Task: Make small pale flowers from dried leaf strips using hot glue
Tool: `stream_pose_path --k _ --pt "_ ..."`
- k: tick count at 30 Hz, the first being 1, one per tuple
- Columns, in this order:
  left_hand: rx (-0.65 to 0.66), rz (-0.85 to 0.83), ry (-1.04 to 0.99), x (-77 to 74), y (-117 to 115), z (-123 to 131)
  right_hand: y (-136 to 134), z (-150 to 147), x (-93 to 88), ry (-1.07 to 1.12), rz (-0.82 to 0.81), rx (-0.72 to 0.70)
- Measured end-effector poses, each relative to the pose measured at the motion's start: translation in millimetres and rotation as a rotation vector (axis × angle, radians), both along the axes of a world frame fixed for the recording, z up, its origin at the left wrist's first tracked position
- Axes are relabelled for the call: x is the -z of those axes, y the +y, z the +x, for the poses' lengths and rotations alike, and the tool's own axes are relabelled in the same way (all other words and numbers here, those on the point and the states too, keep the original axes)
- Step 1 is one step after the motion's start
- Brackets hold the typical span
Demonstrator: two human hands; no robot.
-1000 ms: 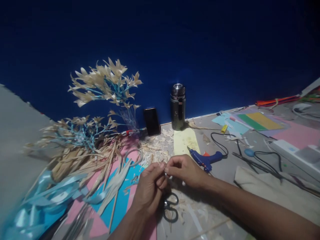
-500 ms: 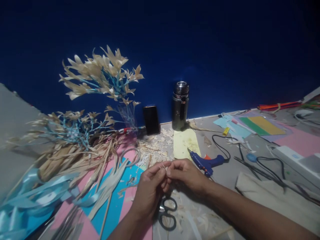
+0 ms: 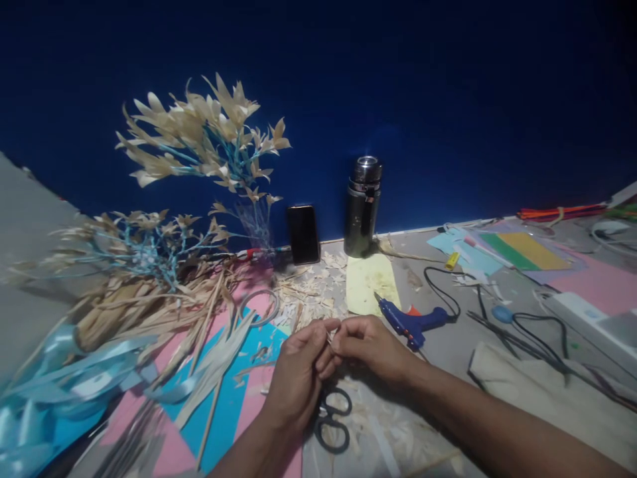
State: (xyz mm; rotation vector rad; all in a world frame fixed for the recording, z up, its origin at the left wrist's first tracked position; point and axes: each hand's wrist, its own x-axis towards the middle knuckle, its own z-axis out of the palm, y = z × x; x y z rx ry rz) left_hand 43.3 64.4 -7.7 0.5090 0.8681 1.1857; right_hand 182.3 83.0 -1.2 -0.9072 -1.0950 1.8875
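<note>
Straw sliver (image 3: 329, 330) | pinched: left hand (image 3: 297, 373), right hand (image 3: 372, 348) | black scissors (image 3: 330, 425) beneath

head cam | faces forward-down | close over hands (image 3: 328, 358) | single view

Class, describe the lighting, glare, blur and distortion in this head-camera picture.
Head view: dim bluish light, the wall nearly black at top; glare on the flask lid; wide-angle distortion bows the wall's base; the blue ribbons lower left are smeared; the left hand and right hand look fairly sharp.
</note>
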Motion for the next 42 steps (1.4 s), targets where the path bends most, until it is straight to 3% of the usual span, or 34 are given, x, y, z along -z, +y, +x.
stream_pose_path --k 7,15,26,31,42 --pt "0.006 -0.044 0.011 7.4 4 -4 1 3 4.6 -0.126 0.026 0.011" --pt "0.055 -0.058 -0.035 12.4 5 -8 0 4 6.1 -0.109 0.006 -0.012" --pt "0.079 -0.053 -0.072 8.3 3 -9 0 7 15.3 -0.036 0.030 -0.108" --pt "0.061 -0.101 -0.095 12.9 5 -8 -3 5 8.3 -0.082 0.030 -0.053" --pt "0.113 -0.010 0.011 8.8 3 -7 -2 7 7.1 -0.371 0.316 0.123"
